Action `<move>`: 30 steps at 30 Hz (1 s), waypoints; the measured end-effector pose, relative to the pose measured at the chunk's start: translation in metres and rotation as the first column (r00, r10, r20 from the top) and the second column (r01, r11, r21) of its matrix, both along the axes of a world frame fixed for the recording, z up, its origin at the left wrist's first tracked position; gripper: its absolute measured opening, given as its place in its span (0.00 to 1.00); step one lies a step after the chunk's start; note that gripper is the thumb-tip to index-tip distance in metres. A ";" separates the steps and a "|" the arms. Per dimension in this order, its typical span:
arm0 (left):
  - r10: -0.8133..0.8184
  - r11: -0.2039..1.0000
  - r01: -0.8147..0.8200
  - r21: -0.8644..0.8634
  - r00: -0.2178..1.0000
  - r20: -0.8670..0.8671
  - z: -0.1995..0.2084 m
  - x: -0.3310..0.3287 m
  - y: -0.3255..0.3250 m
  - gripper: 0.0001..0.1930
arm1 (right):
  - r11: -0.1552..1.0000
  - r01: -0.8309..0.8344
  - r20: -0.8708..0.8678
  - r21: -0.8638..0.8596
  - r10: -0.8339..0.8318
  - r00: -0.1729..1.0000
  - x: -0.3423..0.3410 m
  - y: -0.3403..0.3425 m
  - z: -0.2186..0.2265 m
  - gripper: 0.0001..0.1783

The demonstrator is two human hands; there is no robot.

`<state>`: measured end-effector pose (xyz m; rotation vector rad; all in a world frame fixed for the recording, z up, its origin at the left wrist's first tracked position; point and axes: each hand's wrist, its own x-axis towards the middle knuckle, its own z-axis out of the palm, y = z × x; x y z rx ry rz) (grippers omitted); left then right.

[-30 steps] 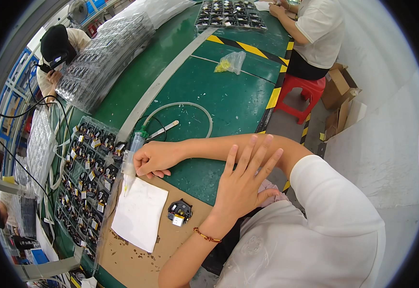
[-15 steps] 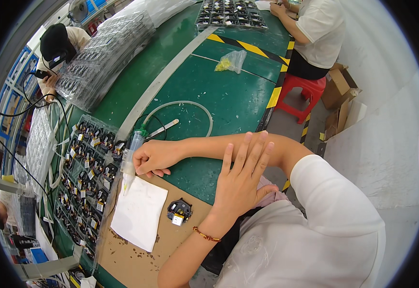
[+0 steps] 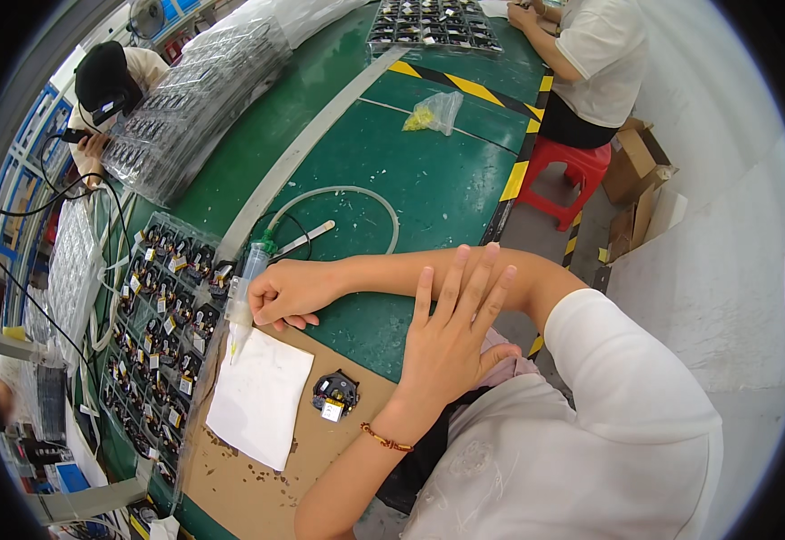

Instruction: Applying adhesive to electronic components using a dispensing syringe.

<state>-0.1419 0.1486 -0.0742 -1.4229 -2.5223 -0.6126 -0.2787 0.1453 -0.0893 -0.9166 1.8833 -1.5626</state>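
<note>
My left hand is raised off the table, fingers spread, holding nothing; a beaded bracelet circles its wrist. My right hand is closed, its curled fingers against a clear dispensing syringe. Part of the grip is hidden. The tilted syringe has a green cap at its upper end, and its yellow needle points down over a white paper sheet. To the right of the sheet a round black electronic part with a white label lies on brown cardboard.
A tray of several similar parts stands left of the sheet. A clear hose loops over the green table, with a bag of yellow bits beyond. Stacked clear trays stand far left. Co-workers sit around; a red stool is at right.
</note>
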 end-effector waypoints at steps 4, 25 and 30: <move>0.004 1.000 -0.005 -0.013 1.000 -0.004 0.000 0.000 0.000 0.43 | 0.994 0.039 -0.090 0.103 -0.030 0.995 0.002 0.000 0.003 0.14; -0.023 0.999 0.023 0.025 0.999 0.030 -0.001 -0.001 0.000 0.44 | 1.000 0.004 -0.008 0.020 -0.004 1.000 0.002 0.003 0.005 0.13; -0.053 0.998 0.051 0.041 0.997 0.058 -0.004 -0.002 0.001 0.47 | 0.998 -0.040 0.127 -0.042 0.045 0.991 0.000 0.004 0.004 0.10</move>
